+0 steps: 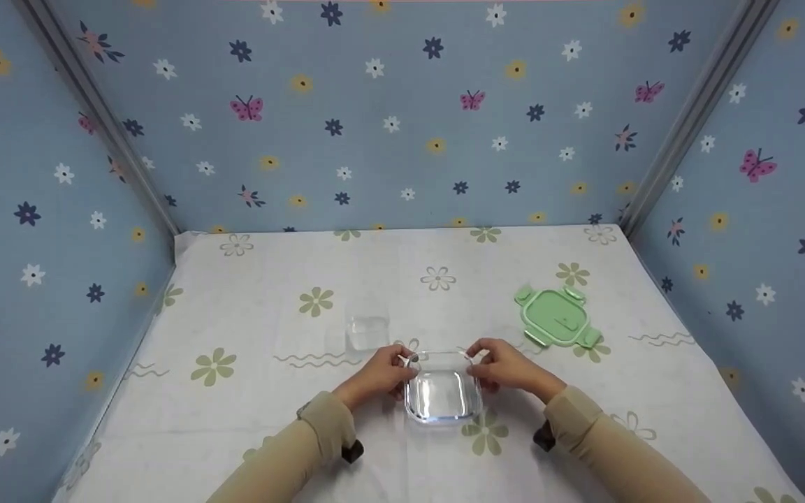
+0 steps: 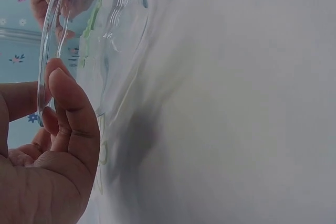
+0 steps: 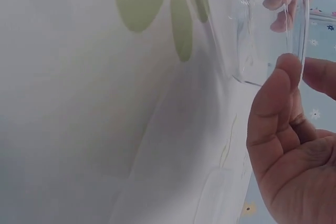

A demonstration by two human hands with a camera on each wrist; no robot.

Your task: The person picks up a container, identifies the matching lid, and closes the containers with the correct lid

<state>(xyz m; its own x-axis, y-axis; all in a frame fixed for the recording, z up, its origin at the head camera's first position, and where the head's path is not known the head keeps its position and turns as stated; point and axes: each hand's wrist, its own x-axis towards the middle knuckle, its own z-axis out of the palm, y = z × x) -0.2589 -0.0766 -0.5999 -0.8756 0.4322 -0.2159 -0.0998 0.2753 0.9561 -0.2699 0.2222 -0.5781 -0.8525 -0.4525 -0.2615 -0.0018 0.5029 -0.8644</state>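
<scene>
Roughly midway between the side edges of a cloth-covered table (image 1: 186,433), toward its near side, a clear glass dish (image 1: 442,396) is pinched by its rim: the left hand (image 1: 383,370) grips one side and the right hand (image 1: 507,365) the other, both with thumb and fingers closed on the glass. Whether its base touches the cloth (image 1: 374,272) is hard to tell. Such glass is probably slick, so the hold should go best with equal pressure from both hands and the rim kept level. A small clear container (image 1: 367,333) sits just beyond the left hand, and a green lid (image 1: 555,318) lies toward the table's far right corner, its clips splayed outward. The white cloth carries green flowers and wavy lines. Blue walls (image 1: 388,98), dotted with flowers and pink butterflies, enclose the table's far and side edges, with grey posts (image 1: 701,105) at both far corners.
</scene>
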